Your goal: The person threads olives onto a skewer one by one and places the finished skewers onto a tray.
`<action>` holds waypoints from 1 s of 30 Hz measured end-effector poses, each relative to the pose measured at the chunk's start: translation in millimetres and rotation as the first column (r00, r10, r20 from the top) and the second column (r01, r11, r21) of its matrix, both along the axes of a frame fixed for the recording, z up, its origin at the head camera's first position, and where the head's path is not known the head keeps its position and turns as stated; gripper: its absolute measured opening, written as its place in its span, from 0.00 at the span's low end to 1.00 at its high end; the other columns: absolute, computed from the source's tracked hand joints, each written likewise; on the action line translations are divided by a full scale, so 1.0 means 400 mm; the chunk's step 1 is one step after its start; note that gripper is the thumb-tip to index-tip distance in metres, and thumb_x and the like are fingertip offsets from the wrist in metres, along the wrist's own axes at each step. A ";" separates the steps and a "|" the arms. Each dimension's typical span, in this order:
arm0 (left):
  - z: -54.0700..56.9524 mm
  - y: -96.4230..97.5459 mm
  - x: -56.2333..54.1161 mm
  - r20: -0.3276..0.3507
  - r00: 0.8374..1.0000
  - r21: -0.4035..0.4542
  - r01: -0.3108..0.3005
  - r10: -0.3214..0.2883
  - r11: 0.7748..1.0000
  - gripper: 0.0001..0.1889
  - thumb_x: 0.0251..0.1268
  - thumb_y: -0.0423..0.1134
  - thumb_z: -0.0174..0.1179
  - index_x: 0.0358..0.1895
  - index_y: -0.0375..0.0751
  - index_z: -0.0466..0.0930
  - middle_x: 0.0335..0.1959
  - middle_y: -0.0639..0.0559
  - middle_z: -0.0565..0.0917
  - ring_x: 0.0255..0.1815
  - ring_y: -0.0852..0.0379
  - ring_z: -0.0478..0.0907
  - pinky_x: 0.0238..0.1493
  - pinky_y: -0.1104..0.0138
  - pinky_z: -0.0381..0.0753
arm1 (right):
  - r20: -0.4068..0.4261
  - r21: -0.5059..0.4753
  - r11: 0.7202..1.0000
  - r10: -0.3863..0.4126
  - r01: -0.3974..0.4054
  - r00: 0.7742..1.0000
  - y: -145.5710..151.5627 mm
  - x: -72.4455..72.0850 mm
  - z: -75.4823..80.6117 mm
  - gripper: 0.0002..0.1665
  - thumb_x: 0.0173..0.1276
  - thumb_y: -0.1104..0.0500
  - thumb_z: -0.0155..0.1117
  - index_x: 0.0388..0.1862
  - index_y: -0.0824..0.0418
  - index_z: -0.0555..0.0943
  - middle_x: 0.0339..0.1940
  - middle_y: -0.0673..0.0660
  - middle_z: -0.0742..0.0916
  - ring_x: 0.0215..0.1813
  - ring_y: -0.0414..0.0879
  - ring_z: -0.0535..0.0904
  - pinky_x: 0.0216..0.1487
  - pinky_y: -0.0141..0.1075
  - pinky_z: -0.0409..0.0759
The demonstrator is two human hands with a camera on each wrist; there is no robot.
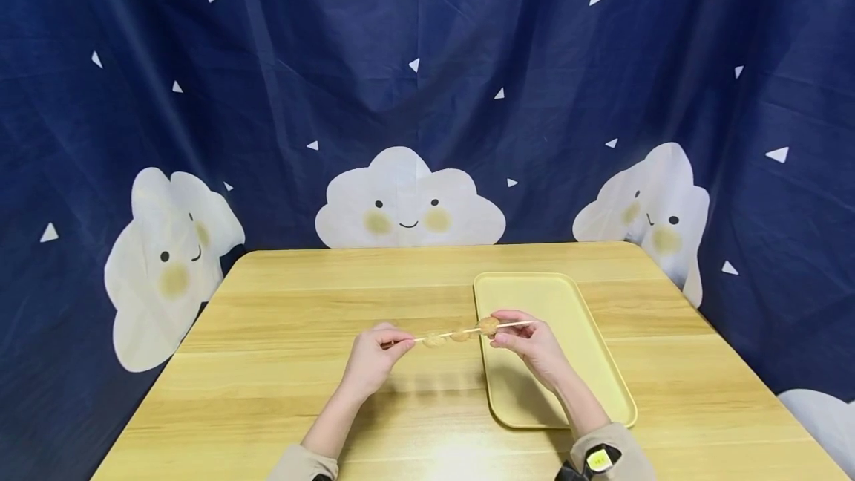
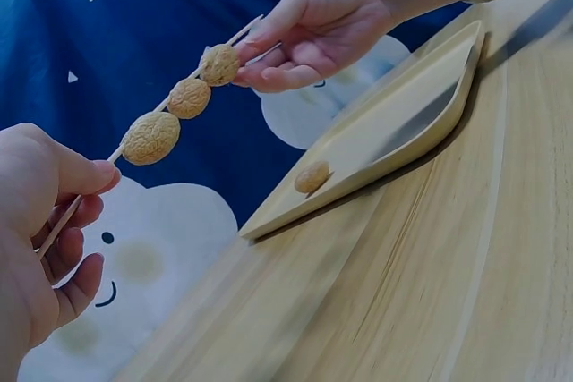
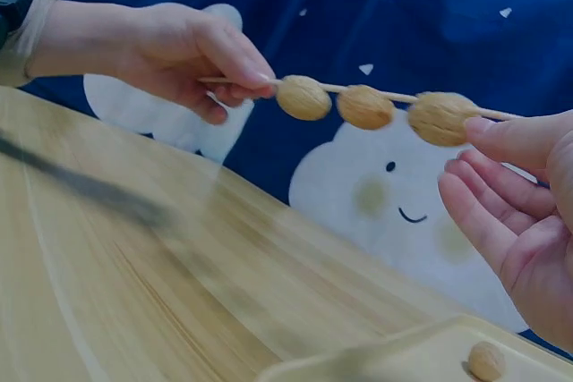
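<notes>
A thin wooden skewer is held level above the table, with three wrinkled brown balls, like meatballs, threaded on it. The left hand pinches the skewer near its left end, just beside the first ball. A middle ball sits a short gap away. At the other end the right hand pinches the third ball between thumb and fingers, and the skewer's tip sticks out past it. In the left wrist view, another loose ball lies on the yellow tray; the right hand and arm hide it in the head view.
The shallow yellow tray lies on the right part of the wooden table, partly under the right forearm. A dark blue curtain with white clouds hangs around the table's far side and both sides.
</notes>
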State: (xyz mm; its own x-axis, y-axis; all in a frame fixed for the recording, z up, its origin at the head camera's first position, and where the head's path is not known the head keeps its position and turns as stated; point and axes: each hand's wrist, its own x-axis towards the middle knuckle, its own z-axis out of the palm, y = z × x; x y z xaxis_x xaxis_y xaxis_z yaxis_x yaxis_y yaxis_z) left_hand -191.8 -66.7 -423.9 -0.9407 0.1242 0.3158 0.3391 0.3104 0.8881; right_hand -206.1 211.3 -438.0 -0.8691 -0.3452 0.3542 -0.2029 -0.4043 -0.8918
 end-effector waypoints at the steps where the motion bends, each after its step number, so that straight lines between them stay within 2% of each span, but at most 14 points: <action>1: 0.000 -0.001 0.000 -0.002 1.000 0.002 -0.007 0.007 1.000 0.02 0.52 0.28 0.66 0.29 0.34 0.86 0.26 0.53 0.80 0.30 0.61 0.74 0.34 0.71 0.77 | -0.006 0.002 1.000 -0.002 0.002 1.000 0.006 -0.002 -0.002 0.22 0.60 0.80 0.52 0.47 0.60 0.80 0.39 0.54 0.86 0.40 0.43 0.82 0.44 0.34 0.79; 5: 0.000 -0.007 -0.001 0.006 1.000 0.015 -0.022 0.022 1.000 0.02 0.51 0.28 0.66 0.29 0.33 0.86 0.26 0.53 0.80 0.30 0.61 0.74 0.33 0.72 0.77 | -0.022 0.025 0.998 -0.048 0.049 0.999 0.032 -0.014 -0.007 0.19 0.60 0.80 0.52 0.49 0.67 0.78 0.41 0.54 0.85 0.43 0.44 0.81 0.47 0.34 0.78; 9: 0.000 -0.016 0.000 0.016 0.999 0.028 -0.035 0.034 0.999 0.02 0.52 0.29 0.67 0.29 0.34 0.86 0.26 0.54 0.80 0.29 0.63 0.73 0.32 0.73 0.76 | -0.013 0.075 0.981 -0.180 0.180 0.984 0.066 -0.032 -0.013 0.17 0.61 0.79 0.54 0.49 0.73 0.76 0.40 0.53 0.86 0.44 0.42 0.81 0.48 0.31 0.77; 12: -0.006 -0.027 -0.001 0.024 0.999 0.030 -0.049 0.049 0.998 0.02 0.51 0.29 0.67 0.29 0.36 0.86 0.25 0.53 0.80 0.28 0.63 0.72 0.31 0.73 0.75 | -0.002 0.171 0.937 -0.309 0.305 0.951 0.087 -0.048 -0.018 0.16 0.61 0.75 0.57 0.50 0.75 0.75 0.38 0.50 0.86 0.43 0.40 0.81 0.48 0.29 0.76; 15: -0.011 -0.037 -0.002 0.032 0.998 0.033 -0.061 0.060 0.998 0.02 0.50 0.29 0.67 0.29 0.37 0.86 0.26 0.53 0.81 0.28 0.63 0.72 0.31 0.73 0.74 | 0.001 0.285 0.882 -0.393 0.376 0.920 0.102 -0.069 -0.023 0.21 0.62 0.70 0.60 0.53 0.79 0.71 0.38 0.46 0.85 0.43 0.36 0.80 0.48 0.28 0.75; 17: -0.011 -0.042 -0.002 0.036 0.997 0.038 -0.066 0.064 0.997 0.02 0.50 0.29 0.67 0.29 0.37 0.86 0.26 0.52 0.81 0.28 0.63 0.72 0.31 0.73 0.74 | 0.013 0.334 0.856 -0.423 0.395 0.906 0.109 -0.085 -0.027 0.24 0.63 0.68 0.61 0.55 0.81 0.69 0.39 0.45 0.85 0.44 0.35 0.79 0.47 0.27 0.75; 20: -0.008 -0.046 -0.001 0.041 0.997 0.037 -0.068 0.066 0.997 0.02 0.51 0.29 0.67 0.29 0.36 0.86 0.26 0.52 0.81 0.28 0.63 0.72 0.31 0.73 0.74 | 0.048 0.372 0.836 -0.452 0.404 0.891 0.115 -0.109 -0.039 0.26 0.63 0.66 0.61 0.56 0.80 0.67 0.40 0.46 0.85 0.44 0.33 0.79 0.47 0.25 0.74; 22: -0.006 -0.049 0.000 0.045 0.997 0.035 -0.065 0.064 0.997 0.02 0.51 0.29 0.67 0.29 0.36 0.86 0.26 0.52 0.81 0.28 0.63 0.72 0.31 0.73 0.74 | 0.069 0.394 0.821 -0.475 0.413 0.877 0.114 -0.122 -0.049 0.27 0.63 0.66 0.62 0.57 0.80 0.68 0.41 0.48 0.85 0.43 0.32 0.78 0.45 0.25 0.74; 25: -0.005 -0.053 0.003 0.047 0.997 0.035 -0.062 0.060 0.997 0.02 0.51 0.29 0.67 0.29 0.37 0.86 0.26 0.52 0.81 0.28 0.62 0.72 0.30 0.73 0.73 | 0.084 0.435 0.795 -0.502 0.422 0.861 0.111 -0.139 -0.070 0.27 0.63 0.65 0.63 0.57 0.78 0.69 0.45 0.57 0.84 0.41 0.33 0.78 0.42 0.27 0.75; 27: -0.005 -0.054 0.005 0.046 0.997 0.039 -0.065 0.064 0.997 0.02 0.51 0.30 0.67 0.29 0.36 0.86 0.26 0.52 0.81 0.28 0.62 0.72 0.30 0.72 0.73 | 0.072 0.457 0.783 -0.506 0.423 0.859 0.110 -0.147 -0.087 0.28 0.62 0.63 0.64 0.56 0.77 0.70 0.46 0.62 0.83 0.40 0.33 0.78 0.40 0.28 0.75; 30: -0.008 -0.056 0.005 0.051 0.996 0.046 -0.073 0.070 0.996 0.02 0.51 0.29 0.67 0.30 0.35 0.86 0.27 0.51 0.81 0.29 0.62 0.73 0.31 0.72 0.74 | 0.017 0.455 0.781 -0.487 0.427 0.873 0.110 -0.151 -0.110 0.29 0.59 0.58 0.68 0.53 0.76 0.73 0.43 0.63 0.84 0.40 0.35 0.78 0.39 0.27 0.74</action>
State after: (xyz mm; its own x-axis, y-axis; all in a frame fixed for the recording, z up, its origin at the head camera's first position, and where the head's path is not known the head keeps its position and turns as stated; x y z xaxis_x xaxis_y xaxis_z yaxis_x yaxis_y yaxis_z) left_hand -189.6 -89.1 -427.1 -0.9611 0.0419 0.2732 0.2734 0.2889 0.9175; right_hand -266.6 255.4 -481.9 -0.9895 0.0158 0.1438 -0.1405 0.1309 -0.9814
